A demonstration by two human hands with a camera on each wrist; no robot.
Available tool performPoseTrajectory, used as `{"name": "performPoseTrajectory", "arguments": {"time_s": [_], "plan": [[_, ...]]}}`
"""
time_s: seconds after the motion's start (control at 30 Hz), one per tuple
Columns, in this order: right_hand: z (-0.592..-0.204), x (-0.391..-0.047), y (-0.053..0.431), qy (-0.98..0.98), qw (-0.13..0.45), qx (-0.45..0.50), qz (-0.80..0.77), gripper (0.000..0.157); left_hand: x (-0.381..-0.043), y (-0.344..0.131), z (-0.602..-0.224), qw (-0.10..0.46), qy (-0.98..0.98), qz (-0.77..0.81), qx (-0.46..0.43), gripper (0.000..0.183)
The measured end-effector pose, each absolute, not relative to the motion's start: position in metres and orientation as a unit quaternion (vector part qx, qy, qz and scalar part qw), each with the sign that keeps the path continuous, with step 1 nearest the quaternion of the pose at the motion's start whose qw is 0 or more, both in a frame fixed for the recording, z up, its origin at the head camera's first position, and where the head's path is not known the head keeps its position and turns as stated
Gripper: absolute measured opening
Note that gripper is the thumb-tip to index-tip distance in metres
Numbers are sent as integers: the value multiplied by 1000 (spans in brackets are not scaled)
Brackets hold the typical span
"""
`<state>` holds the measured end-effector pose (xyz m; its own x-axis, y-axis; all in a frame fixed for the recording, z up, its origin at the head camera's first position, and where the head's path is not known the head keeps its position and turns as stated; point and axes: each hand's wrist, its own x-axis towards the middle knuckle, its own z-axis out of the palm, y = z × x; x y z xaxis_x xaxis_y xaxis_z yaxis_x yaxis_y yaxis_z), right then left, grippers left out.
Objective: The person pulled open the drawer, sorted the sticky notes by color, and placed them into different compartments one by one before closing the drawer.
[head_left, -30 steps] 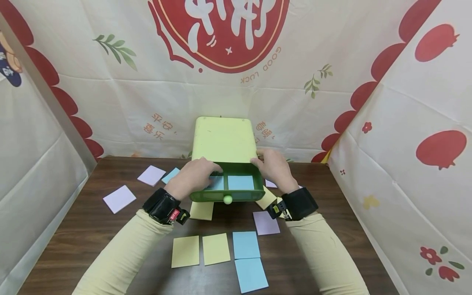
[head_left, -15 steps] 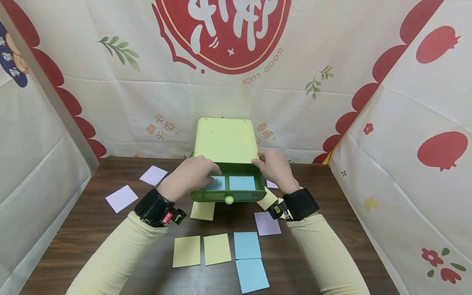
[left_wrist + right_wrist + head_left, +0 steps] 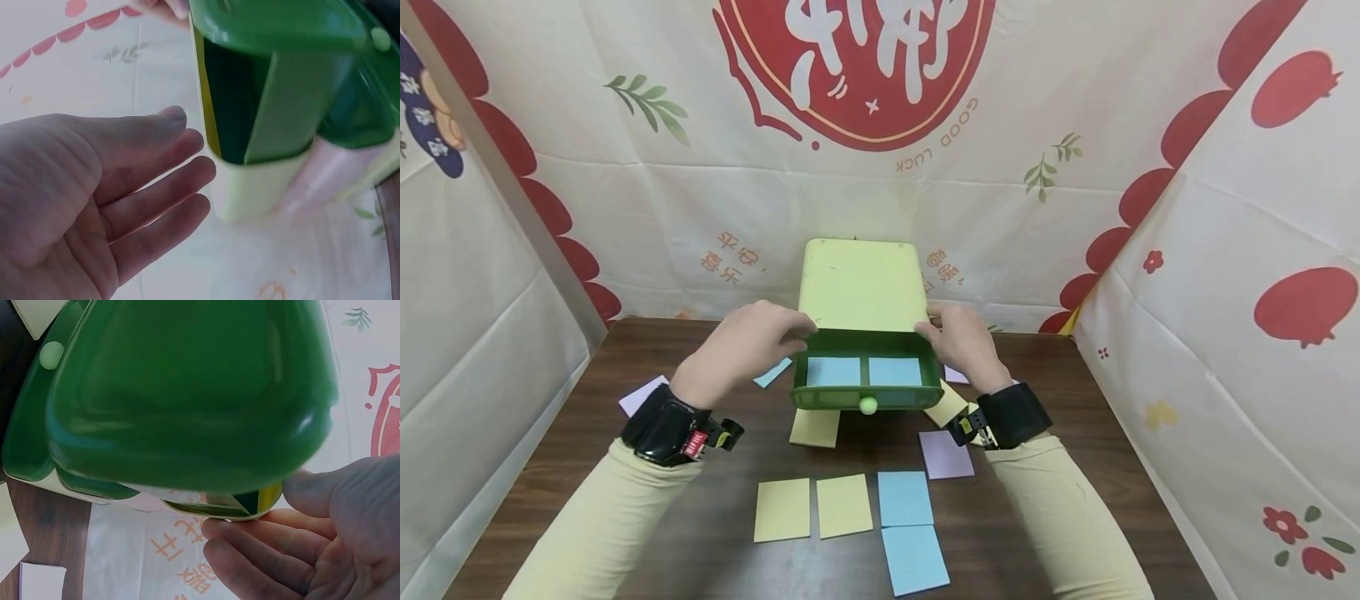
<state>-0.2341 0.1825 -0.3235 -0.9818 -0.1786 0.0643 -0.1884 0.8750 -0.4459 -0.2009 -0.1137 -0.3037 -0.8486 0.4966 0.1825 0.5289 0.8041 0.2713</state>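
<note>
A pale yellow-green drawer cabinet [image 3: 863, 283] stands at the back middle of the table. Its green top drawer [image 3: 823, 400], with a round knob [image 3: 868, 405], is pulled out. Inside, a divider separates two blue paper squares [image 3: 833, 372] [image 3: 895, 372]. My left hand [image 3: 741, 348] hovers at the drawer's left side, holding nothing; in the left wrist view its fingers [image 3: 169, 181] are loosely bent beside the cabinet wall. With the right hand [image 3: 961, 346] I grip the cabinet's right front edge, thumb at the front and fingers along the side wall [image 3: 256, 515].
Two yellow squares [image 3: 782, 510] [image 3: 846, 505] and two blue ones [image 3: 904, 498] [image 3: 916, 558] lie in front. A purple square [image 3: 946, 454] is at their right, and more yellow, blue and purple squares lie around the cabinet. A patterned cloth [image 3: 700, 200] hangs behind.
My left hand has come out of the drawer's left compartment and moved left, leaving the blue square there in full view. The right hand stays on the cabinet edge.
</note>
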Motion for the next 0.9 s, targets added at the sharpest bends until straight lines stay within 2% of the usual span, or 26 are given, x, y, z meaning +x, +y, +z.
{"name": "performPoseTrajectory", "arguments": {"time_s": [0.2, 0.37, 0.63, 0.9], "plan": [[-324, -234, 183, -967, 14, 97, 233, 26, -203, -138, -310, 88, -948, -177, -249, 24], [-324, -234, 182, -967, 11, 95, 235, 29, -205, -153, -322, 96, -950, -177, -238, 21], [-325, -234, 182, -967, 11, 94, 237, 34, -215, -165, -355, 40, -962, -174, -205, 24], [-325, -234, 182, -965, 17, 97, 243, 31, -224, -167, -386, 15, -964, -164, -211, 24]]}}
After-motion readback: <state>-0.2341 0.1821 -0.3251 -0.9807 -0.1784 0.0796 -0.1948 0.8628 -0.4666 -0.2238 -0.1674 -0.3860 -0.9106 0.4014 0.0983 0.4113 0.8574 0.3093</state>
